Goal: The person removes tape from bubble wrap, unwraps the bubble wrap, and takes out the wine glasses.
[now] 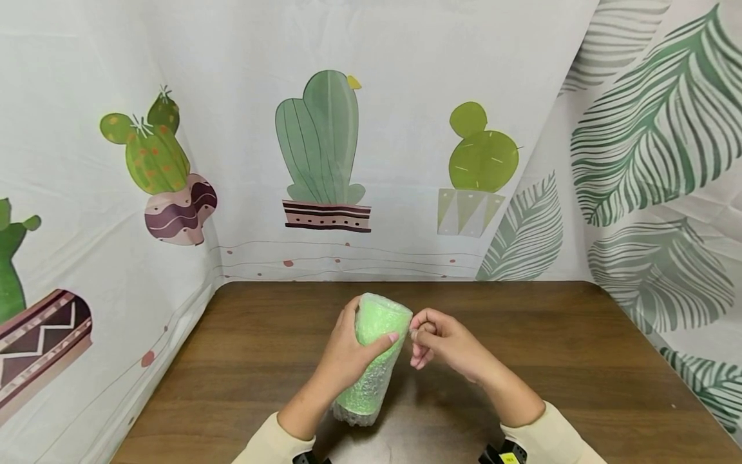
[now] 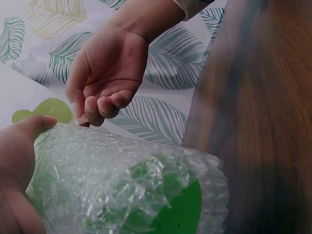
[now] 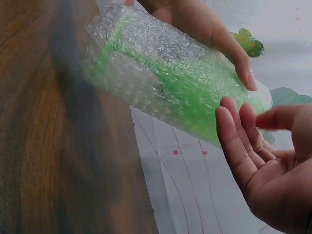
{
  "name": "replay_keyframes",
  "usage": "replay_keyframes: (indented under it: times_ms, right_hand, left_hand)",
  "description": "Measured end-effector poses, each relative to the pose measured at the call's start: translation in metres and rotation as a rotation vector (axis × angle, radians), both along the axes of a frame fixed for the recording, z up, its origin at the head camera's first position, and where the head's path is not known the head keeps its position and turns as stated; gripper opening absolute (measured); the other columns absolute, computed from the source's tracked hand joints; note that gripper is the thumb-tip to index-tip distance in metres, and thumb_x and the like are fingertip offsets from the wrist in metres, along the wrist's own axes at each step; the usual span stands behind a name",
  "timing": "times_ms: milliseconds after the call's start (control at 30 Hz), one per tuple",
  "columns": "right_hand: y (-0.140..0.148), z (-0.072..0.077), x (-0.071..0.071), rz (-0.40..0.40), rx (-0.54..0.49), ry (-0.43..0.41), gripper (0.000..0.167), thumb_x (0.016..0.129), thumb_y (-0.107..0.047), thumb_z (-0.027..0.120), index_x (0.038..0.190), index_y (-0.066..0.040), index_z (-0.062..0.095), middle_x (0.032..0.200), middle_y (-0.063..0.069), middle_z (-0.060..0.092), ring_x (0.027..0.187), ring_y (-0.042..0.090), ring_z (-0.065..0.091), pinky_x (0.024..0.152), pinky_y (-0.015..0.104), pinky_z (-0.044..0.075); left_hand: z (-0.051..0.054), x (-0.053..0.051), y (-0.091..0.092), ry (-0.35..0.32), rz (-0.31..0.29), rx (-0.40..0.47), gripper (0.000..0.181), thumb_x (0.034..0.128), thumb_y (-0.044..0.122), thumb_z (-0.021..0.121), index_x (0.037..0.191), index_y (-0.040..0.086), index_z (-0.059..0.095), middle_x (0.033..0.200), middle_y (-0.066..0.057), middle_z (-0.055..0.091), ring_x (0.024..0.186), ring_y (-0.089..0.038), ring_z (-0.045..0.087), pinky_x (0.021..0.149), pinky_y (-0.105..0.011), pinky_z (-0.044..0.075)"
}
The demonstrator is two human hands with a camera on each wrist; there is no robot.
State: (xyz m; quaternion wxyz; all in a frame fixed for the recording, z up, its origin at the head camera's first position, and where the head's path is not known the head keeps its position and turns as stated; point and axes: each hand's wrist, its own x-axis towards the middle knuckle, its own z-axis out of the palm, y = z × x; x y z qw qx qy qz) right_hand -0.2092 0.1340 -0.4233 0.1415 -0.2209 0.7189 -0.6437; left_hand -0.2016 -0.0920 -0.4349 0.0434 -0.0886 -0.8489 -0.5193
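A green cylinder-shaped object (image 2: 183, 209) is wrapped in clear bubble wrap (image 1: 377, 380). My left hand (image 1: 348, 351) grips it around the upper part, with the thumb across its near side. It is held tilted, its top leaning right, above the table. At the upper right edge of the wrap is my right hand (image 1: 443, 341), thumb and forefinger pinched together. Between those fingertips the left wrist view shows a small clear bit of the bubble wrap. The other fingers of the right hand (image 3: 273, 165) curl loosely beside the cylinder. What the green object is cannot be made out through the wrap.
A brown wood-grain table (image 1: 232, 367) lies beneath both hands. White cloth (image 1: 406, 129) printed with cacti and leaves hangs behind the table and along its sides. Dark wrist devices (image 1: 504, 453) sit at the cream sleeves (image 1: 547, 438).
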Motion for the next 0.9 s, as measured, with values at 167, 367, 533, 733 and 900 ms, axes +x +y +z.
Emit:
replay_keyframes:
  times_ms: [167,367,533,733,900]
  right_hand:
    - [-0.0020,-0.0010,0.0004,-0.023,0.027,0.015,0.023,0.102,-0.014,0.059,0.106,0.007,0.051,0.072,0.008,0.061,0.067,0.021,0.071,0.065,0.045,0.061]
    - [-0.0028,0.0002,0.0020,-0.042,0.056,0.043,0.018,0.102,-0.009,0.055,0.104,0.009,0.051,0.071,0.011,0.063,0.067,0.025,0.072,0.065,0.049,0.061]
    - [-0.0029,-0.0006,0.0023,-0.033,0.064,0.058,0.014,0.100,-0.004,0.051,0.103,0.010,0.050,0.073,0.017,0.065,0.072,0.031,0.074,0.067,0.047,0.062]
    - [-0.0034,0.0002,0.0036,-0.013,0.050,0.059,0.015,0.101,-0.004,0.046,0.108,0.009,0.051,0.080,0.023,0.066,0.078,0.031,0.075,0.070,0.047,0.062]
    - [-0.0035,0.0013,0.0049,0.006,0.018,0.066,0.016,0.102,-0.003,0.044,0.112,0.008,0.049,0.083,0.026,0.066,0.080,0.030,0.075,0.071,0.050,0.061]
  left_hand:
    - [0.0008,0.0026,0.0014,-0.009,-0.003,-0.018,0.100,0.0773,0.061,0.078,0.156,0.024,0.030,0.144,-0.005,0.047,0.112,-0.023,0.057,0.089,-0.041,0.052]
    - [-0.0016,0.0024,0.0019,-0.003,-0.001,-0.025,0.100,0.0766,0.063,0.078,0.156,0.025,0.030,0.144,-0.005,0.047,0.111,-0.022,0.057,0.087,-0.040,0.052]
    - [-0.0042,0.0017,0.0013,0.012,0.009,-0.027,0.101,0.0763,0.064,0.078,0.156,0.025,0.029,0.144,-0.006,0.045,0.108,-0.022,0.057,0.083,-0.038,0.052]
    - [-0.0041,0.0024,0.0017,0.012,0.014,-0.037,0.103,0.0756,0.066,0.078,0.156,0.026,0.028,0.142,-0.007,0.046,0.107,-0.022,0.057,0.083,-0.038,0.053]
    - [-0.0045,0.0018,0.0021,0.017,0.036,-0.060,0.105,0.0742,0.069,0.077,0.157,0.028,0.026,0.141,-0.007,0.045,0.107,-0.023,0.057,0.082,-0.038,0.053]
